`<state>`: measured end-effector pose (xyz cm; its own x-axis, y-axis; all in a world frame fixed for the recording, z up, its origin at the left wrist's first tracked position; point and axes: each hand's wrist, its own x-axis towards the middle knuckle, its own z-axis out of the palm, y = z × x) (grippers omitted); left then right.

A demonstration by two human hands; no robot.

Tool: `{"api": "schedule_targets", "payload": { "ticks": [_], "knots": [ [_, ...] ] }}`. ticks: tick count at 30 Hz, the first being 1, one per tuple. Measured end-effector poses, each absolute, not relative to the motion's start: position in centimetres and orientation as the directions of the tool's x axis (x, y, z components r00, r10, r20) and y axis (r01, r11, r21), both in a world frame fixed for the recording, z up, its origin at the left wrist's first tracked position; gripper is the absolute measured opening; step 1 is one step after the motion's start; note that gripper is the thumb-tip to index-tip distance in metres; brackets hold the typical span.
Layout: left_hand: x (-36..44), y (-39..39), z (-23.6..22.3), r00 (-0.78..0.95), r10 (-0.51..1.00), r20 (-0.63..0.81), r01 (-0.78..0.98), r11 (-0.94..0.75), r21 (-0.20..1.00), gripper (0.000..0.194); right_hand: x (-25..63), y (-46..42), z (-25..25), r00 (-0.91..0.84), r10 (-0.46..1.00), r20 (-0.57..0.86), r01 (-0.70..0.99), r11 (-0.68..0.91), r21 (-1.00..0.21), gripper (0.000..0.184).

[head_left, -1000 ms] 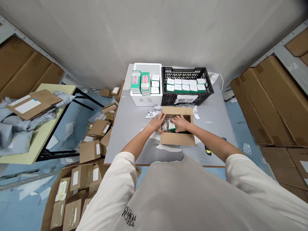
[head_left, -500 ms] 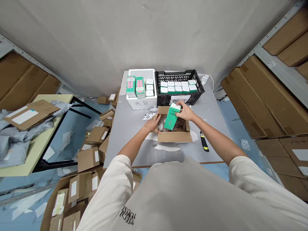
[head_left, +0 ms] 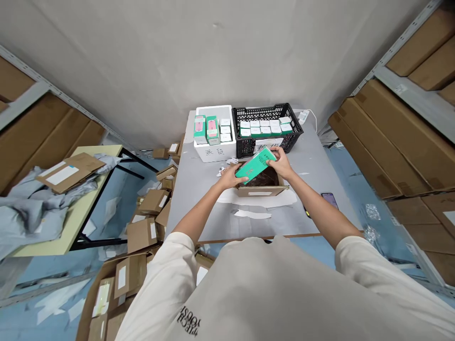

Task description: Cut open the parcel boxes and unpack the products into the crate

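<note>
A green box (head_left: 253, 166) with a white end is held tilted between both hands, above an open cardboard box (head_left: 261, 191). My left hand (head_left: 229, 177) is closed on its lower left end. At the upper right end, my right hand (head_left: 280, 163) grips it with fingers over the top. Dark, shiny wrapping (head_left: 267, 178) shows inside the cardboard box, partly hidden by the green box. Behind stand a white foam bin (head_left: 215, 152) with several green-and-white boxes and a black plastic crate (head_left: 245, 148) holding rows of similar boxes.
A phone (head_left: 330, 200) lies on the grey table (head_left: 202, 199) by my right forearm, which mostly hides a cutter (head_left: 307, 214). Torn paper (head_left: 252, 214) lies near the front. Cardboard boxes (head_left: 142, 235) crowd the floor at left, and a side table (head_left: 67, 232) bears grey bags.
My left hand has left the cardboard box's side and taken hold of the green box. The green box has risen and turned closer to level. The phone has come into sight beside my right forearm.
</note>
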<state>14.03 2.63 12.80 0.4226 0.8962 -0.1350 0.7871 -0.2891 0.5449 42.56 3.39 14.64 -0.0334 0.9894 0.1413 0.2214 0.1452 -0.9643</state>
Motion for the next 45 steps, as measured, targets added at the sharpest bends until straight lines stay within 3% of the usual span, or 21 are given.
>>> {"api": "schedule_targets", "payload": {
  "ticks": [4, 8, 10, 15, 20, 24, 28, 32, 37, 45],
  "knots": [
    [15.5, 3.0, 14.0, 0.475, 0.872, -0.121, 0.764, -0.341, 0.548, 0.088, 44.7, 1.5, 15.8, -0.092, 0.984, 0.150, 0.257, 0.170, -0.951, 0.092],
    [17.7, 3.2, 14.9, 0.517, 0.855, -0.043, 0.757, -0.433, 0.489, 0.086, 48.6, -1.0, 17.2, -0.223, 0.968, 0.115, 0.426, 0.203, -0.881, 0.109],
    [19.0, 3.1, 15.3, 0.547, 0.837, 0.006, 0.745, -0.490, 0.453, 0.085, 50.5, -2.0, 17.6, -0.244, 0.964, 0.109, 0.549, 0.230, -0.804, 0.107],
    [23.6, 3.1, 16.4, 0.588, 0.802, 0.105, 0.728, -0.581, 0.364, 0.082, 54.7, -3.3, 17.6, -0.207, 0.966, 0.157, 0.760, 0.260, -0.595, 0.080],
    [30.0, 3.2, 17.1, 0.606, 0.774, 0.183, 0.707, -0.629, 0.322, 0.084, 59.9, -4.0, 17.1, -0.128, 0.959, 0.252, 0.767, 0.256, -0.588, 0.074],
    [34.3, 3.1, 16.3, 0.563, 0.789, 0.245, 0.707, -0.614, 0.352, 0.086, 64.9, -4.9, 15.1, 0.048, 0.965, 0.258, 0.761, 0.132, -0.636, 0.074],
    [35.5, 3.0, 14.5, 0.489, 0.835, 0.252, 0.735, -0.550, 0.396, 0.076, 68.3, -6.2, 11.0, 0.245, 0.944, 0.223, 0.748, -0.038, -0.662, 0.075],
    [34.7, 2.5, 13.3, 0.423, 0.879, 0.219, 0.781, -0.476, 0.405, 0.070, 68.3, -7.3, 6.1, 0.431, 0.902, 0.010, 0.719, -0.337, -0.608, 0.075],
    [33.1, 0.9, 12.8, 0.340, 0.926, 0.162, 0.843, -0.376, 0.384, 0.067, 65.0, -7.7, 0.6, 0.473, 0.854, -0.218, 0.704, -0.515, -0.490, 0.071],
    [28.1, -1.8, 12.6, 0.234, 0.955, 0.185, 0.909, -0.282, 0.306, 0.060, 61.1, -8.4, -4.1, 0.478, 0.821, -0.312, 0.733, -0.569, -0.372, 0.069]
  ]
}}
